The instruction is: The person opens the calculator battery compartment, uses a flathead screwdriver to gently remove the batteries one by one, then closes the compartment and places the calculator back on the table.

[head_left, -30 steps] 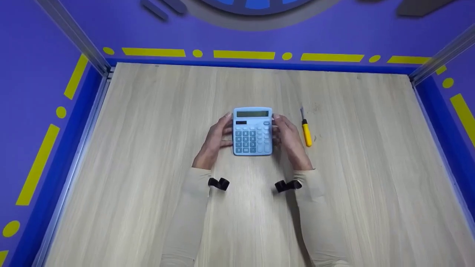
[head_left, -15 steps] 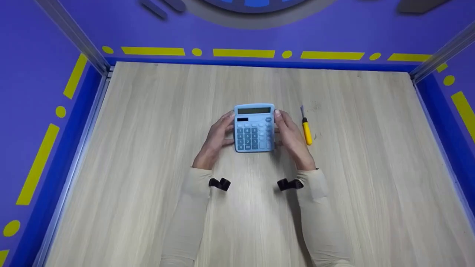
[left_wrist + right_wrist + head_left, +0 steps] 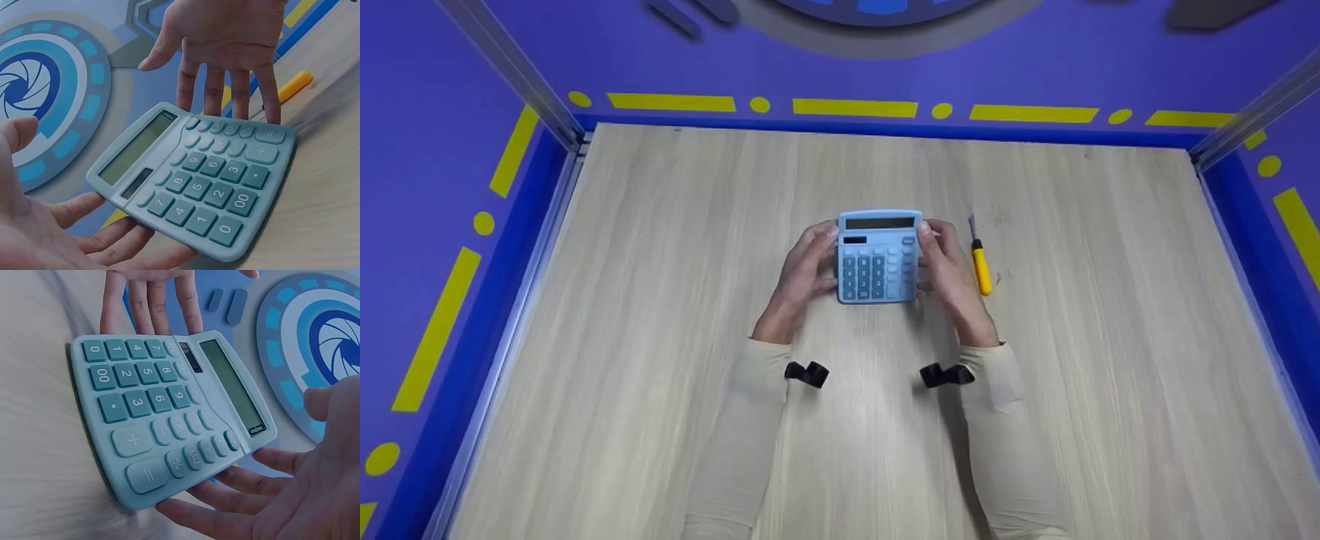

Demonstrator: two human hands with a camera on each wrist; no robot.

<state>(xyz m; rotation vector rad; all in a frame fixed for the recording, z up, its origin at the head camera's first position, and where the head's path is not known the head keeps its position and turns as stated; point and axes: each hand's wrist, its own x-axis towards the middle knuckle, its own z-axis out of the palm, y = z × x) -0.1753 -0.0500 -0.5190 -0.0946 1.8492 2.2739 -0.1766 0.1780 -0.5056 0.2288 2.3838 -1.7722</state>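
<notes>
A light blue calculator (image 3: 879, 256) sits between both hands, its keys and display facing up toward the head. Its display end is tilted up, and the lower edge is close to the tabletop; whether it touches cannot be told. My left hand (image 3: 802, 274) supports the left side with extended fingers, which run to the edge and partly under it. On the opposite side, the fingers of my right hand (image 3: 949, 274) do the same. Both thumbs stand off the calculator in the wrist views. A zero shows on the display (image 3: 233, 388).
Just right of the right hand lies a screwdriver with a yellow handle (image 3: 982, 271), its shaft pointing away. The wood-grain tabletop (image 3: 660, 300) is bounded by blue panels (image 3: 855, 75) with yellow marks. Black wrist mounts (image 3: 808, 373) stick out from both sleeves.
The calculator has moved slightly right and away from the body, and its display end has come up a little. Both hands have moved with it. The screwdriver has stayed put.
</notes>
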